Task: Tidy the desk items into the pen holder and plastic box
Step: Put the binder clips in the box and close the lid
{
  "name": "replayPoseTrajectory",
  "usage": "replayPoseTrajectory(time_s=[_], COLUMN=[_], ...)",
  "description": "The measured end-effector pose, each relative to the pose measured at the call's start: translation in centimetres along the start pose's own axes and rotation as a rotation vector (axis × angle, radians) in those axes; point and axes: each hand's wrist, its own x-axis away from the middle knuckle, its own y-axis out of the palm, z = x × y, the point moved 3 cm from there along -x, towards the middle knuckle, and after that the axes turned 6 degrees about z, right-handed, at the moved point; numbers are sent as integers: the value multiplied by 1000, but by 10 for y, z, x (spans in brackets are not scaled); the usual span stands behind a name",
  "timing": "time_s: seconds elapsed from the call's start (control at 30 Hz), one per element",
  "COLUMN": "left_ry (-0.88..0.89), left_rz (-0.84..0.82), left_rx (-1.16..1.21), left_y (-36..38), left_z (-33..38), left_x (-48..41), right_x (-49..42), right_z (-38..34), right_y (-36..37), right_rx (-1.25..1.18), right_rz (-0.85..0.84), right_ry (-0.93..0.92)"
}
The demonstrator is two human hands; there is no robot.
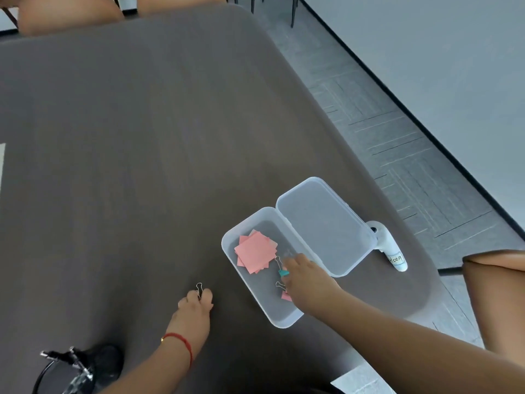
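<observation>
A clear plastic box [231,253] lies open on the dark table, its lid [324,226] folded back to the right. Inside it are pink sticky notes [255,251], a teal binder clip [282,270] and a pink binder clip [285,295]. My right hand [308,280] reaches into the box, fingers over the teal clip; whether it grips the clip is unclear. My left hand [197,304] rests on the table left of the box, pinched on a black binder clip [199,289]. The black pen holder [76,368] with pens stands at the bottom left.
A white labelled device [390,247] lies by the table's right edge behind the lid. A brown chair [500,282] stands at the right, two more at the far end. White paper [356,381] lies at the near edge.
</observation>
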Motion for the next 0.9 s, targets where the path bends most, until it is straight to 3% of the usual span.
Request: replayPoseTrajectory(time_s=[0.17,0.33,0.5,0.63,0.77,0.9], left_ry=[-58,-141,-270,-335,-29,335], left_rz=[-11,-9,62,278,548,311], left_rx=[-96,-48,211,570,644,588], left_y=[-7,-17,-25,-73,-149,-154], left_z=[2,11,11,13,52,123], left_x=[-3,-6,-12,-14,-7,-20], right_x=[12,16,14,18,20,21], right_z=[9,15,16,17,26,38], right_y=[2,13,15,4,-10,-18], right_rx=[107,39,-42,-284,-594,-814], right_rz=[-38,-5,49,75,199,317], right_ry=[-222,-201,-242,-125,146,368])
